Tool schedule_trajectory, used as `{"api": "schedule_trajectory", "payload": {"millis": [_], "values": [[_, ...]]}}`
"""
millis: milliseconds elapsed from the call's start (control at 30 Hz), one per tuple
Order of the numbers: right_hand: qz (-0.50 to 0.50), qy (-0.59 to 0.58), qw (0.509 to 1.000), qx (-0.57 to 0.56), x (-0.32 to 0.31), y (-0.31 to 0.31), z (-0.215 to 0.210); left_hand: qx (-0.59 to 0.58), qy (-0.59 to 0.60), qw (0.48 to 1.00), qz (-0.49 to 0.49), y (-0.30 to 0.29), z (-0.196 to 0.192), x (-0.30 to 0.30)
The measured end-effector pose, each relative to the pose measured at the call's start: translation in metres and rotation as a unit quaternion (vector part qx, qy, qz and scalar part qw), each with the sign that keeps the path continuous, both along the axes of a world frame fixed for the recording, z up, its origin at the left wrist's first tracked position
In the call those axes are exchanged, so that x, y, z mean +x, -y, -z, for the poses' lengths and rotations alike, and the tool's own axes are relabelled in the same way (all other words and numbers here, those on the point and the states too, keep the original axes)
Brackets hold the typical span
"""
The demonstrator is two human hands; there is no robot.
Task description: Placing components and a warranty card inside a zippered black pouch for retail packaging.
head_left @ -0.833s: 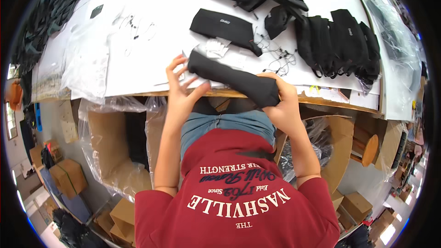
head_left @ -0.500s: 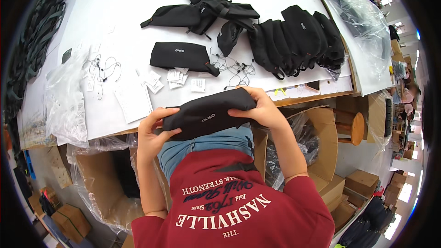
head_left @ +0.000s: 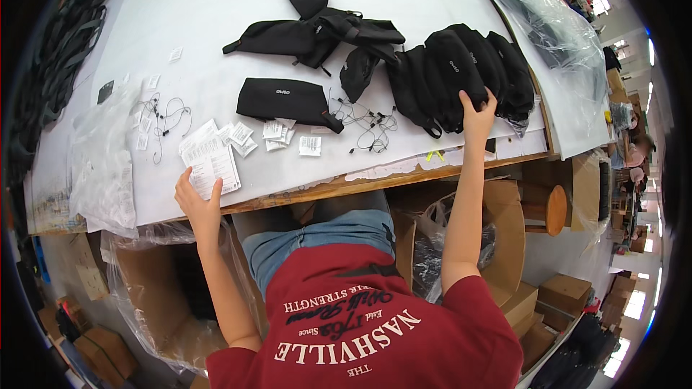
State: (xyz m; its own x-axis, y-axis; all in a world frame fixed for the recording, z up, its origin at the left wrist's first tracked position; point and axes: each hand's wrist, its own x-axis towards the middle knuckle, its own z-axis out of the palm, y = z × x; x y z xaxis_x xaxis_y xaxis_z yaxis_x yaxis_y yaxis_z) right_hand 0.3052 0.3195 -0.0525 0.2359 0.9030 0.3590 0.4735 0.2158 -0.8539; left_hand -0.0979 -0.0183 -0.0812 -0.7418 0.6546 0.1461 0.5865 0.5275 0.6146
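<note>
My right hand (head_left: 478, 114) pinches the near end of a black zip pouch (head_left: 453, 63) that stands in a row of similar black pouches at the table's right. Some of its fingers are hidden by the pouch. At the front left edge, my left hand (head_left: 198, 205) is open, fingers apart, at the lower edge of a stack of printed white sheets (head_left: 211, 157). Whether it presses on the sheets I cannot tell. Between the hands lies another black pouch (head_left: 285, 103), flat, with small white packets (head_left: 310, 146) in front of it.
Thin black cords (head_left: 371, 130) lie tangled near the pouch row, and more cords (head_left: 169, 115) at the left. Further back is a pile of black pouches (head_left: 277, 39). Clear plastic bags (head_left: 104, 166) cover the left side. Open cardboard boxes (head_left: 504, 234) and a wooden stool (head_left: 555, 210) stand below the table.
The black pouch held in both hands before my body has gone to the row at the right, with my right hand on it. My left hand let go and moved left to the sheets.
</note>
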Motion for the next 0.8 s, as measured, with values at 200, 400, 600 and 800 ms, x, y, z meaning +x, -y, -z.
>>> {"api": "schedule_trajectory", "payload": {"millis": [200, 400, 600, 800], "values": [[-0.016, -0.013, 1.000, 0.000, -0.007, 0.017, -0.010, -0.078, -0.077, 0.993, -0.034, 0.004, 0.023, -0.012], [0.087, 0.093, 0.989, 0.078, -0.017, 0.069, -0.019, -0.100, -0.077, 0.990, -0.066, 0.006, 0.029, -0.021], [-0.240, 0.170, 0.951, -0.098, -0.083, 0.112, -0.016, -0.003, -0.050, 0.995, -0.085, 0.006, 0.024, -0.028], [-0.327, 0.362, 0.869, -0.088, -0.102, 0.116, 0.003, 0.042, 0.125, 0.982, -0.137, 0.009, 0.004, -0.026]]}}
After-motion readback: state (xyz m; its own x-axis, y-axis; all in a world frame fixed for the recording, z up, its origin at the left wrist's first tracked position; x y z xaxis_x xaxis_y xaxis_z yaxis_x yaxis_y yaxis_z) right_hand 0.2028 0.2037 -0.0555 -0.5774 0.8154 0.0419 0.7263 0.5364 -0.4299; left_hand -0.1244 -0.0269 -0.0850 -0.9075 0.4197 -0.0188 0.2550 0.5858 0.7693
